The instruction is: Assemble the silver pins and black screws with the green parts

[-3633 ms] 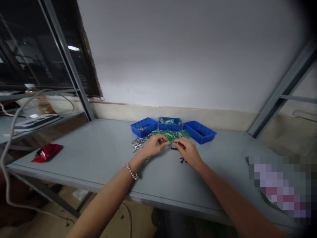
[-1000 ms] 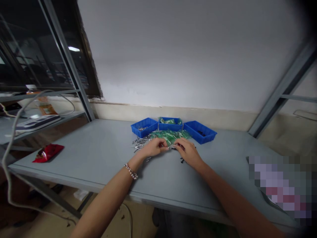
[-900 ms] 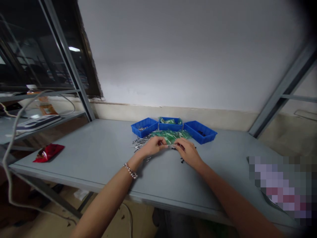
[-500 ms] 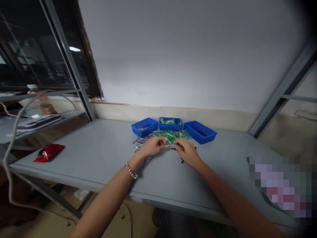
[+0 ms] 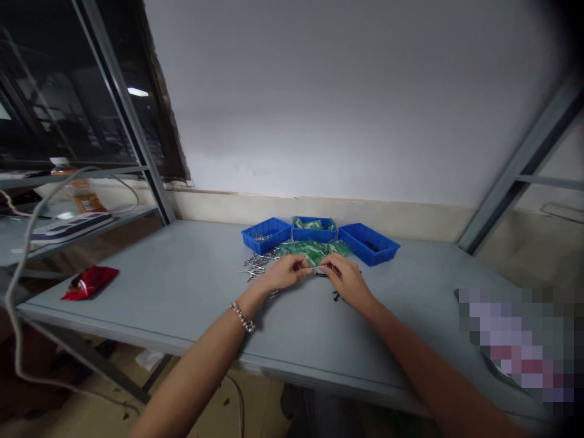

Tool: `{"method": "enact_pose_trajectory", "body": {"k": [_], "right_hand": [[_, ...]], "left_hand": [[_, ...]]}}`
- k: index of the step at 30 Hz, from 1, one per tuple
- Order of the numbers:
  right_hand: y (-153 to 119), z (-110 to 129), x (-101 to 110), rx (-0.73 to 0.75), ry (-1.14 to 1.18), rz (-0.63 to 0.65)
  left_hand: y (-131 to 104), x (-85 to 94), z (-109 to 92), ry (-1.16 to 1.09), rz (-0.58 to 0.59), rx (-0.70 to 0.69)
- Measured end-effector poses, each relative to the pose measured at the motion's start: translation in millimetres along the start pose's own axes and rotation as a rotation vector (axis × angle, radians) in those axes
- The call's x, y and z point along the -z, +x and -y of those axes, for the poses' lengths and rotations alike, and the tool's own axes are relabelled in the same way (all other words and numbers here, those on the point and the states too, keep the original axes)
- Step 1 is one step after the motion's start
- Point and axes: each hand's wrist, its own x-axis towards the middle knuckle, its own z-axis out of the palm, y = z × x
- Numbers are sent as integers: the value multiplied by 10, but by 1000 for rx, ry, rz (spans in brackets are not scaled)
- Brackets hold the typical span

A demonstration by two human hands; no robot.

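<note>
A thin silver metal rod (image 5: 315,266) spans the gap between my two hands over the table. The fingertips of my left hand (image 5: 286,272) pinch its left end, and my right hand (image 5: 347,279) grips its right end, partly hiding it. Beside my left hand lies a loose pile of similar silver metal rods (image 5: 256,265). Green-and-clear small plastic bags (image 5: 314,249) are spread just beyond my fingers. Several black screw-like pieces (image 5: 336,297) lie under and near my right hand; their exact kind is too small to tell.
Behind the bags stand a left blue bin (image 5: 261,244) with silver pieces, a middle blue bin (image 5: 314,233) with green bags and a right blue bin (image 5: 378,257) with dark pieces. A red packet (image 5: 90,282) lies at the left; a blurred-out item (image 5: 511,347) is at the right.
Both hands stay in nearly the same spot. The left fingers have shifted slightly, and a little more of the rod's line shows close to the right fingertips.
</note>
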Motion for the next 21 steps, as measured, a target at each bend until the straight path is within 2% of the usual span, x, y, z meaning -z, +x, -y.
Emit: {"method": "enact_pose_trajectory", "body": {"k": [2,6,11,16,21], "right_hand": [[0,-3,0,4,-3,0],[0,10,7,-12,-13,-11],[2,24,16,-6,-5,-24],[0,-6,5,-17,3,-34],[0,-14,8,-19,12,-38]], "left_hand": [[4,-14,13,4,3,-17],[13,-14,8,-25,-73,-28],[4,-7,-2,44,44,-50],[0,12,-15,24,-34,-17],[1,5,-30,24,44,-49]]}}
